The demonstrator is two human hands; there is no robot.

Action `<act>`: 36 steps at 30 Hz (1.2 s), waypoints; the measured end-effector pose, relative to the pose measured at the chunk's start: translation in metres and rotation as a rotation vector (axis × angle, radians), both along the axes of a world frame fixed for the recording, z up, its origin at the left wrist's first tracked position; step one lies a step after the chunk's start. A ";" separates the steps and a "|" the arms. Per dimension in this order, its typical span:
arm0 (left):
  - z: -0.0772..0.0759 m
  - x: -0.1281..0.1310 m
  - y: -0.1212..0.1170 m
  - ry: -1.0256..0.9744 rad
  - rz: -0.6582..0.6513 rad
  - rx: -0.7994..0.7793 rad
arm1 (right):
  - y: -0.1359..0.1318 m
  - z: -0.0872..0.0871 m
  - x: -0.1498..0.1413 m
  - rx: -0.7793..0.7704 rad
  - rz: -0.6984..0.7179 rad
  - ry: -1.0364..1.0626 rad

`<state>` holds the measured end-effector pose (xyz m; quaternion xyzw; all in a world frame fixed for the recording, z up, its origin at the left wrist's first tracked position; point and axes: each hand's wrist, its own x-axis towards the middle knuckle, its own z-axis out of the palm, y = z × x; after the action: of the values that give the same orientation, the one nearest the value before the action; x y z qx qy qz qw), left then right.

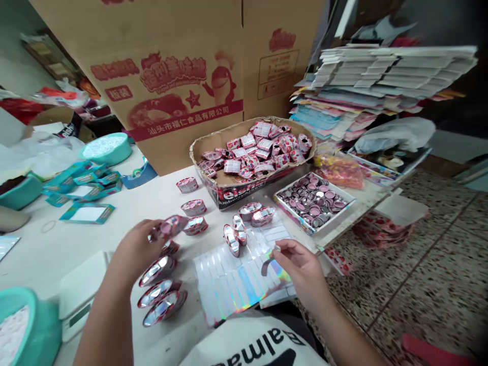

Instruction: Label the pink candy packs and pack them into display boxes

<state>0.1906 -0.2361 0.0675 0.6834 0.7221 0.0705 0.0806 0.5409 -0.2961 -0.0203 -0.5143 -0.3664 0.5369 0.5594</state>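
Note:
My left hand (139, 246) is closed on a small oval box (173, 226) with a pink and red print, raised above a row of similar boxes. Below it, several oval boxes (157, 294) with shiny silver tops stand along the table. My right hand (301, 267) pinches a narrow curled sticker strip (268, 265) between thumb and fingers. Beneath that hand lies a shiny iridescent sticker sheet (229, 284) marked with pale strips. Two oval boxes (235, 235) lean together on its upper edge, and another pair (257, 213) stands just behind.
A cut-down carton (219, 195) full of pink boxes stands at the back, before a large cardboard box (183, 137). To its right sits a tray (310, 230) of small round lids. A white scale (76, 295) and a teal basin (41, 330) are at left; stacked cardboard (381, 71) rises at right.

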 end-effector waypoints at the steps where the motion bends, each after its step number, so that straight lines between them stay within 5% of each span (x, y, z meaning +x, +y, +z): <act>1: -0.005 0.009 -0.009 -0.043 -0.046 -0.023 | 0.001 0.000 -0.004 -0.018 0.018 0.003; 7: -0.054 0.054 -0.026 -0.088 -0.171 -0.242 | 0.008 0.014 -0.038 0.021 0.186 0.029; 11: -0.054 0.057 -0.045 -0.267 -0.172 -0.009 | 0.008 0.023 -0.055 0.107 0.278 -0.009; 14: -0.050 0.067 -0.069 -0.612 -0.138 0.010 | 0.008 0.026 -0.067 0.102 0.331 0.020; 18: -0.060 0.081 -0.086 -1.248 -0.092 -0.258 | 0.011 0.026 -0.087 0.022 0.364 0.127; 24: -0.066 0.069 -0.084 -1.611 0.101 -0.339 | 0.016 0.024 -0.110 0.023 0.269 0.066; 30: -0.063 0.066 -0.082 -1.391 0.285 -0.226 | 0.017 0.018 -0.123 0.003 0.244 -0.067; 36: -0.058 0.055 -0.069 -1.152 0.236 -0.128 | 0.032 0.015 -0.127 0.076 0.302 -0.257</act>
<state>0.2451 -0.3053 0.0097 0.4438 0.6358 0.3950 0.4927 0.4141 -0.2641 -0.0049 -0.4963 -0.5276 0.5304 0.4404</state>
